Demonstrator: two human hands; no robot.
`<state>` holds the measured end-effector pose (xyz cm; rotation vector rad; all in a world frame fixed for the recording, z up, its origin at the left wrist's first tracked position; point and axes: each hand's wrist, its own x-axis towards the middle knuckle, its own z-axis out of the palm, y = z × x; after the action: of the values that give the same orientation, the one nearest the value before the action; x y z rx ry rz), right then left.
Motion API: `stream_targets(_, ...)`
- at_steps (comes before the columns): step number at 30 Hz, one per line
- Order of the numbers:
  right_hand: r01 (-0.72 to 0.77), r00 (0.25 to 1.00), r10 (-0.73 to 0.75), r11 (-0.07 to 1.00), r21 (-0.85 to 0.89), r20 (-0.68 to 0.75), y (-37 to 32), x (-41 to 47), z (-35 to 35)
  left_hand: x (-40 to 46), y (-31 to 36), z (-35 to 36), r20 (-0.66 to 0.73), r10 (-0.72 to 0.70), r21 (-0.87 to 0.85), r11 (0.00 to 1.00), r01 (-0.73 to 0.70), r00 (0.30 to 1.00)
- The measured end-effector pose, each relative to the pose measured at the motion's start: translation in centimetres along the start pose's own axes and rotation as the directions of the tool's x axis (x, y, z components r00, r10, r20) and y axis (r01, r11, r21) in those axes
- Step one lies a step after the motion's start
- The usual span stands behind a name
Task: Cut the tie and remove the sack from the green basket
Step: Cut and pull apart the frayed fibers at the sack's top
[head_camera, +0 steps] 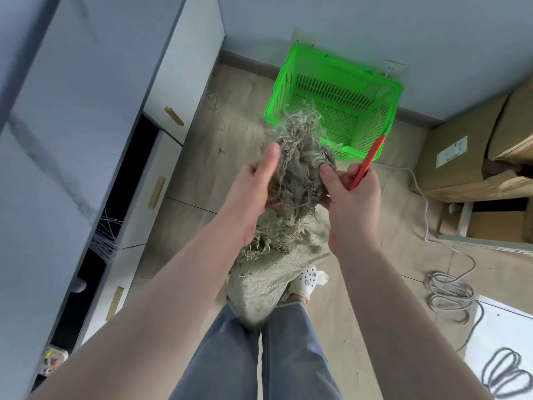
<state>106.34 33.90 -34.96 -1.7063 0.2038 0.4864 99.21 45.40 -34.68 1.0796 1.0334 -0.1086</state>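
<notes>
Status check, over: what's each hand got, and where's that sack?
Left hand grips sack. Right hand grips sack, red cutter. Sack out of green basket. Nothing blocking.

Coarse weave against glossy plastic.
Rough, matt woven sack [277,272] with frayed, stringy mouth; bright glossy green basket [340,90] of slotted plastic; smooth red plastic tool handle [369,160]; matt wood-grain floor [196,174]; dull brown cardboard boxes [467,157].

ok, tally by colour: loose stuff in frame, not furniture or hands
Green: 1, basket
Red: 1, cutter
Tan: 1, sack
Brown: 2, cardboard boxes
Grey: 2, cable coils
Total: 7
</notes>
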Motion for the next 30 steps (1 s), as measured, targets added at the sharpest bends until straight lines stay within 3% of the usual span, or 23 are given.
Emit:
stream_targets(2,0.017,0.998,-0.014,0.998,-0.060,0.057,-0.2,-0.3,0.2,-0.4,-0.5,0.6,0.000,0.016,-0.002,1.000,-0.016,1.000)
stream_targets(5,0.028,0.995,-0.008,0.981,-0.191,0.104,-0.6,-0.4,0.6,-0.4,-0.6,1.4,-0.110,0.070,-0.113,0.990,-0.083,0.991)
stream_targets(9,0.092,0.994,-0.068,0.946,-0.312,0.087,-1.2,0.8,0.7,-0.7,-0.4,1.8,-0.074,0.058,-0.077,0.995,-0.064,0.996)
stream_targets(12,0.119,0.985,-0.069,0.935,-0.333,0.157,-1.2,1.2,0.2,-0.6,-0.4,0.8,-0.192,0.184,0.117,0.980,-0.163,0.964)
stream_targets(14,0.093,0.979,-0.035,0.953,-0.289,0.199,-1.4,1.3,-0.4,-0.2,-0.5,0.0,-0.253,0.372,0.379,0.887,-0.262,0.893)
stream_targets(16,0.084,0.978,-0.024,0.954,-0.288,0.206,-1.7,1.5,-0.9,-0.2,-0.5,-0.2,-0.235,0.451,0.501,0.816,-0.290,0.861)
stream_targets(19,0.039,0.981,0.013,0.964,-0.262,0.196,-2.0,1.7,-1.1,-0.6,-0.4,0.8,-0.233,0.396,0.434,0.860,-0.270,0.888)
stream_targets(22,0.037,0.943,0.076,0.943,-0.331,0.323,-2.0,0.9,-1.0,-0.8,-0.3,1.0,-0.234,0.296,0.256,0.938,-0.235,0.926)
stream_targets(26,0.209,0.957,-0.077,0.852,-0.480,0.279,-1.9,1.3,-1.4,-0.9,-0.4,0.5,-0.288,0.359,0.333,0.907,-0.258,0.888)
stream_targets(30,0.225,0.966,-0.114,0.814,-0.535,0.233,-2.2,2.1,-1.3,-1.1,-0.7,0.8,-0.332,0.314,0.284,0.933,-0.223,0.890)
